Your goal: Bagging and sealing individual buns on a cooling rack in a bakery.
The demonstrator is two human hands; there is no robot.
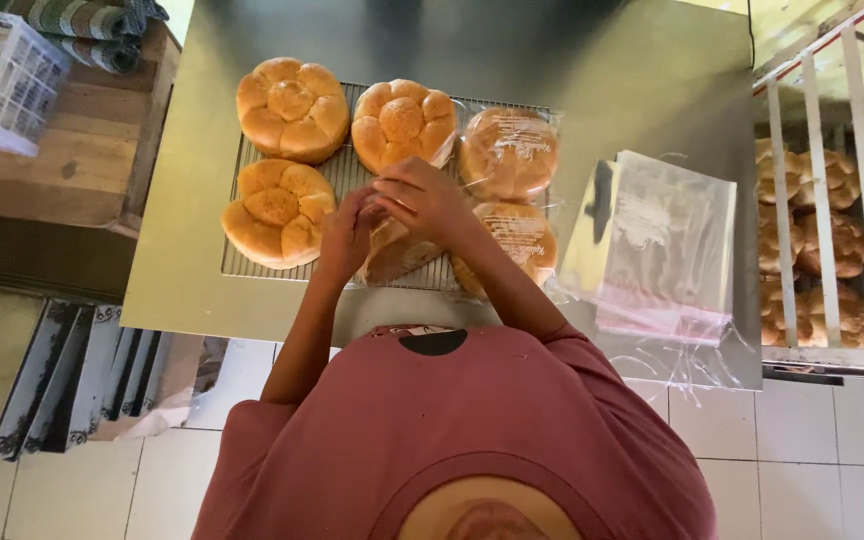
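A grey metal table (652, 90) is filling the middle of the view, and a person in a pink shirt (472, 440) is standing against its near edge. At three o'clock a white rack (822, 200) is holding more golden buns behind its bars. At ten o'clock a wooden bench (72, 150) is carrying a white plastic basket (7, 75) and rolled striped cloth (92, 25).

On the table a wire cooling tray (352, 175) is lying flat. At its two o'clock side a stack of clear plastic bags (667, 245) is resting on the table, just beside the tray.

Three bare flower-shaped buns are sitting on the tray: one (292, 108) at eleven o'clock, one (402, 122) at twelve, one (274, 210) at nine. Two bagged buns are lying at the tray's right side, one (508, 152) at one o'clock and one (522, 240) at four, touching each other.

At the tray's near edge, around six o'clock, a bun in a clear bag (397, 250) is lying partly hidden under the hands. The left hand (344, 238) is touching its left side with fingers curled narrow, pinching at the bag's edge. The right hand (422, 200) is arching over it, fingers bent and close together, meeting the left fingertips on the plastic.
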